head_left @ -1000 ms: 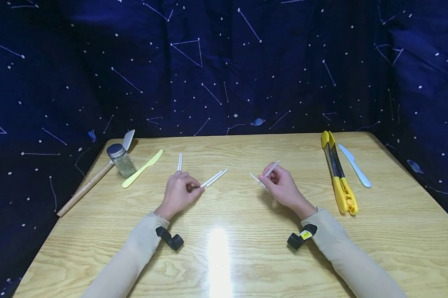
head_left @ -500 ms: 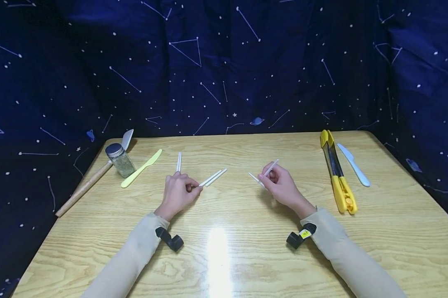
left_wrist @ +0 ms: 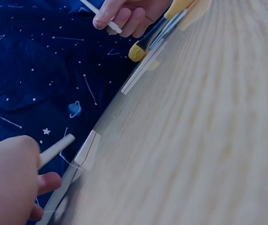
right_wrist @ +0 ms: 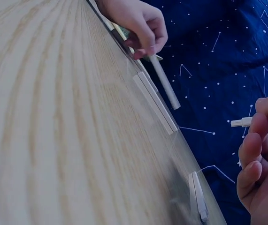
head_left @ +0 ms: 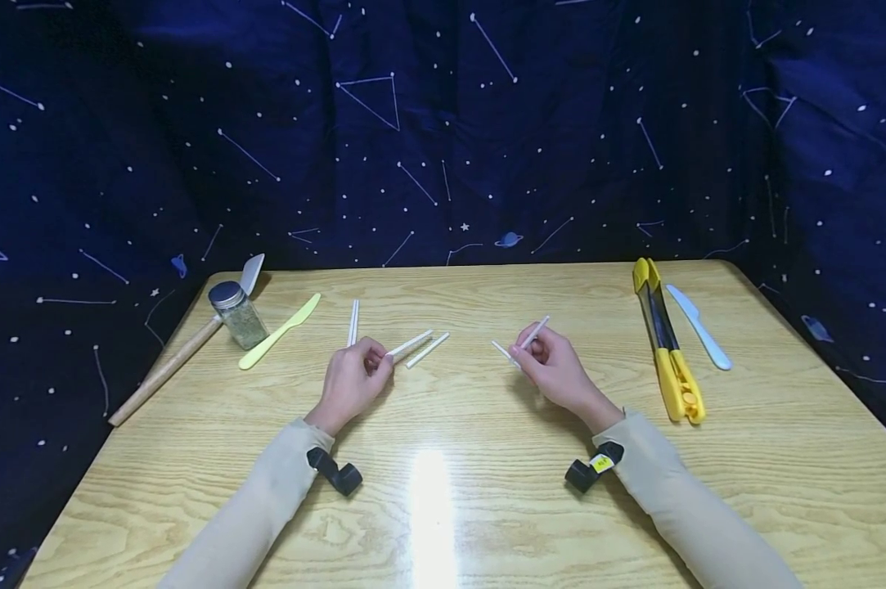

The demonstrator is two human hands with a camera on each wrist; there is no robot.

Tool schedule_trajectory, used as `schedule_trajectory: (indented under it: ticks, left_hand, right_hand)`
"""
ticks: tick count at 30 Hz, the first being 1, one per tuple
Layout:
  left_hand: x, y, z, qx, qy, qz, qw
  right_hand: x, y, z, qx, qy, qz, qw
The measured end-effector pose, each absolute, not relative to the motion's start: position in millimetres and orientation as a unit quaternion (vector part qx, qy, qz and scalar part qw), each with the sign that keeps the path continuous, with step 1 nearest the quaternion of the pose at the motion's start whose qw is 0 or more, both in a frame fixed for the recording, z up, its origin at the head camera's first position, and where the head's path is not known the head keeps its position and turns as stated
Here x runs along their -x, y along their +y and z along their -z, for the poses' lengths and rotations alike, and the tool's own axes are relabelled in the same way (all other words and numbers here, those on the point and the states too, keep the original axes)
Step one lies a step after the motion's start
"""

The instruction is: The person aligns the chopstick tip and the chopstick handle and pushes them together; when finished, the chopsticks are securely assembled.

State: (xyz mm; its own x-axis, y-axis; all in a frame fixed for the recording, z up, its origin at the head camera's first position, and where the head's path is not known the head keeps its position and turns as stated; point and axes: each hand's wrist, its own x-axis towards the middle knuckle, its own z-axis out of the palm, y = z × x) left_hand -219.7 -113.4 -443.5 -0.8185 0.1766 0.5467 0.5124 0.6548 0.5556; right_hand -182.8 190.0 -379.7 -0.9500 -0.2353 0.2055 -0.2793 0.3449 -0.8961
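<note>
My left hand [head_left: 354, 380] pinches a white chopstick piece [head_left: 411, 341] between thumb and fingers, near its close end. In the left wrist view that piece [left_wrist: 56, 151] is raised off the table. A similar piece [head_left: 428, 350] lies just to its right. My right hand [head_left: 558, 370] holds another white chopstick piece [head_left: 537, 331], slanted up; the right wrist view shows its narrower, stepped end [right_wrist: 241, 122]. Close to the right fingertips one more piece [head_left: 502, 351] lies on the table, partly hidden by the hand. Behind the left hand rest two slim pieces [head_left: 353, 319] side by side.
On the left lie a yellow knife [head_left: 281, 331], a jar of dried herbs [head_left: 239, 316] and a wooden-handled spatula [head_left: 166, 372]. Yellow-and-black tongs [head_left: 669, 343] and a blue knife [head_left: 699, 327] lie on the right. A dark starry cloth [head_left: 443, 164] hangs behind the wooden table [head_left: 487, 491].
My left hand has taken hold of one of the two adjoining chopstick pieces and lifted it slightly away from its neighbour. My right hand has hardly moved.
</note>
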Motion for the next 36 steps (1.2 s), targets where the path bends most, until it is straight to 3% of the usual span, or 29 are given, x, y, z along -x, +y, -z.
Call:
schedule_trajectory:
  ticks: [8, 19, 26, 36]
  left_hand:
    - [217.1, -104.9, 439.7, 0.235, -0.82, 0.457, 0.253]
    - [199.8, -92.3, 432.8, 0.167, -0.76, 0.625, 0.061]
    - [180.1, -83.2, 413.9, 0.212, -0.738, 0.64, 0.023]
    - [178.4, -79.3, 418.9, 0.259, -0.709, 0.655, -0.041]
  right_hand:
    - [191.6, 196.2, 396.6, -0.173, -0.811, -0.559, 0.026]
    - [201.9, 199.9, 415.1, -0.152, -0.79, -0.593, 0.018]
    - [202.6, 201.4, 412.3, -0.143, -0.782, -0.607, -0.001]
    - [199.2, 201.1, 407.2, -0.156, -0.748, -0.644, -0.02]
